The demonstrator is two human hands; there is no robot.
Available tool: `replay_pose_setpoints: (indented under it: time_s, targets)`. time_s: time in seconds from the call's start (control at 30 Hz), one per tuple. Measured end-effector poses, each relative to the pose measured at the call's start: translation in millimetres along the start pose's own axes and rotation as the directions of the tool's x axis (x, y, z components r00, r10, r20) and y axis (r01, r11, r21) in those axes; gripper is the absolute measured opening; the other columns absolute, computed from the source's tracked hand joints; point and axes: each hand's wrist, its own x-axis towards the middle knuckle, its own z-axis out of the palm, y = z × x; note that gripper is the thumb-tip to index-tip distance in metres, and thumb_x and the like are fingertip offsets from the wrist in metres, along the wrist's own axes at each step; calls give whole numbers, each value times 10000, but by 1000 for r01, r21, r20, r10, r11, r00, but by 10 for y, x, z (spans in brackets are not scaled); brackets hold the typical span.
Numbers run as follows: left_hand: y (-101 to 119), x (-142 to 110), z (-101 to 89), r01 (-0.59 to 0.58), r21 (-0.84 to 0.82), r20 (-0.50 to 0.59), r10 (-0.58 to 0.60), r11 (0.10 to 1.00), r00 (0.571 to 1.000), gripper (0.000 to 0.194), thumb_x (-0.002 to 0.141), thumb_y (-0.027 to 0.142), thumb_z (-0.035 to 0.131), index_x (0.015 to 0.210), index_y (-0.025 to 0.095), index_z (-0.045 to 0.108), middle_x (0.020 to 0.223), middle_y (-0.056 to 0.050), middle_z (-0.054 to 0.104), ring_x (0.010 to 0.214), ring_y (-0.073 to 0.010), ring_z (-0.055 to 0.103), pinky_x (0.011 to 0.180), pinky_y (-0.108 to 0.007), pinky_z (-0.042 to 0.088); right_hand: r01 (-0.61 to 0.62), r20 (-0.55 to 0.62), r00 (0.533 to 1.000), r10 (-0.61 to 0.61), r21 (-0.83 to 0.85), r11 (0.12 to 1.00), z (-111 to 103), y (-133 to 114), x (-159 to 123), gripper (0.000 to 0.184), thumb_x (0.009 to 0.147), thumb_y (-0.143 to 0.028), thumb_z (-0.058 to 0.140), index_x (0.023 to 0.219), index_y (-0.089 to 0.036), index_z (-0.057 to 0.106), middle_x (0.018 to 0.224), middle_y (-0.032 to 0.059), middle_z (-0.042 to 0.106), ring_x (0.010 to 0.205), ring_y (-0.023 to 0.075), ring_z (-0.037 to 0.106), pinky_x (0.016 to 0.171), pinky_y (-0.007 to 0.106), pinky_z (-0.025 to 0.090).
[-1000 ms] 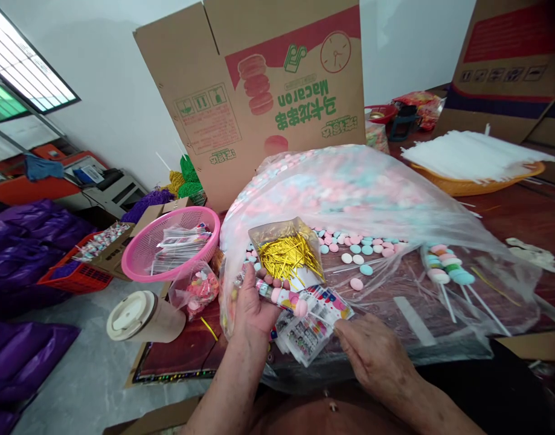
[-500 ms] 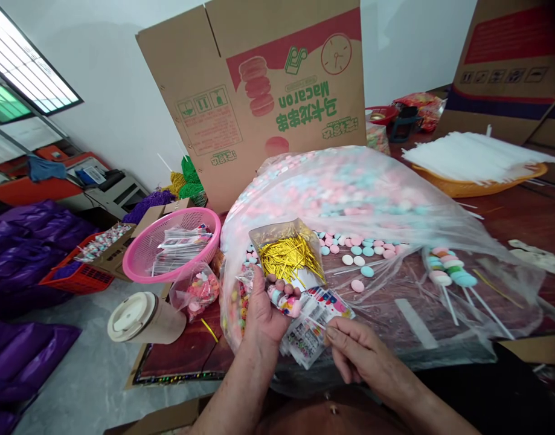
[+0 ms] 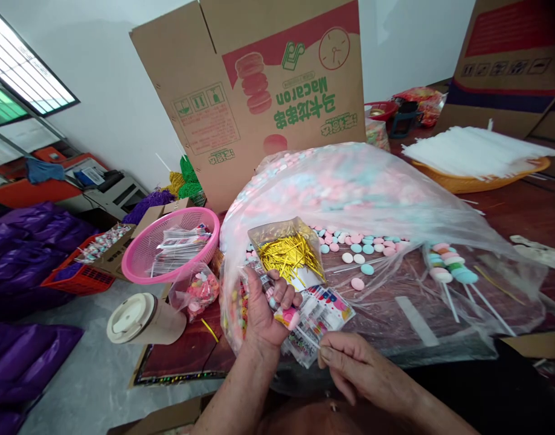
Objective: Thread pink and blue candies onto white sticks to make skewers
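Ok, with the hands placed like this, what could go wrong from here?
The left hand grips the stacked candies while the right hand pinches the thin white stick; an uneven pull might loosen or crack them.

The open bag of gold strips sits close to the left fingers, so a bump could spill it.

The printed packets lie loosely overlapped by both hands and might get scattered.

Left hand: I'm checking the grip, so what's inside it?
The left hand holds a candy skewer; its pink end shows, and its white stick reaches the right hand. Fingers hide part of the skewer.
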Motion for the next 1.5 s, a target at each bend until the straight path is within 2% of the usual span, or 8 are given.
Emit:
replay_pose_setpoints:
  time_s: [0.17, 0.3, 0.43, 0.83, 1.13, 1.23, 1.4, 1.5]
  targets:
    - [-41, 39, -93, -23, 4, -73, 23, 1000, 997, 444, 762, 592, 466, 760, 159, 566, 505, 23, 491, 445, -106, 484, 505, -246, 436, 49, -176, 981, -79, -171, 984, 39, 33, -5, 371, 885, -469, 298, 662, -198, 418, 434, -50, 433, 406, 87, 367, 465, 216, 283]
    - [114, 96, -105, -103, 71, -270, 118, 992, 956, 292, 810, 439, 514, 744, 156, 541, 535, 23, 516, 445, -101, 501, 505, -241, 446, 105, -213, 926, -313, -650, 753, 37, 116, -20, 319, 896, -323, 285, 664, -188, 456, 605, 27, 556, 565, 133, 486, 535, 248, 289]
    - [249, 89, -73, -151, 80, -214, 165, 985, 963, 352, 843, 466, 432, 671, 168, 504, 432, 54, 419, 368, -91, 428, 445, -228, 413, 42, -190, 928, -320, -801, 597, 43, 166, -7, 312, 883, -253, 271, 682, -184, 500, 614, 50, 588, 572, 155, 515, 533, 265, 269]
    - [181, 50, -80, -194, 24, -171, 195, 981, 966, 502, 804, 616, 337, 670, 171, 526, 456, 34, 424, 392, -99, 419, 463, -245, 426, 147, -218, 923, -317, -560, 815, 38, 38, -28, 299, 906, -309, 307, 664, -195, 440, 555, -28, 489, 509, 92, 423, 491, 211, 285]
    - [219, 101, -209, 41, 237, -406, 60, 971, 912, 301, 730, 403, 633, 648, 141, 511, 486, 29, 497, 400, -98, 476, 439, -232, 420, 136, -124, 765, -632, -928, 347, -296, -5, -91, 293, 881, -161, 327, 691, -177, 549, 584, 31, 591, 545, 135, 495, 593, 283, 280]
    - [226, 76, -211, -5, 242, -387, 102, 970, 916, 250, 715, 355, 662, 681, 142, 535, 553, 19, 554, 416, -98, 499, 439, -229, 424, 150, -137, 772, -621, -910, 386, -305, -21, -102, 292, 890, -188, 330, 698, -179, 551, 592, 35, 599, 557, 140, 511, 590, 280, 293]
    - [154, 64, -216, -93, 98, -138, 106, 991, 985, 247, 753, 387, 611, 825, 152, 592, 646, -26, 607, 629, -173, 605, 624, -320, 502, 161, -278, 861, -426, -646, 746, -181, -84, -102, 295, 908, -290, 333, 677, -198, 493, 519, -9, 544, 481, 109, 481, 480, 222, 322]
    - [61, 92, -172, -53, 32, -195, 58, 998, 979, 241, 796, 393, 551, 795, 156, 591, 522, 9, 537, 529, -140, 558, 646, -340, 507, 157, -288, 881, -376, -570, 806, -94, -58, -54, 329, 913, -301, 319, 627, -206, 451, 462, -27, 506, 433, 98, 456, 450, 211, 316]
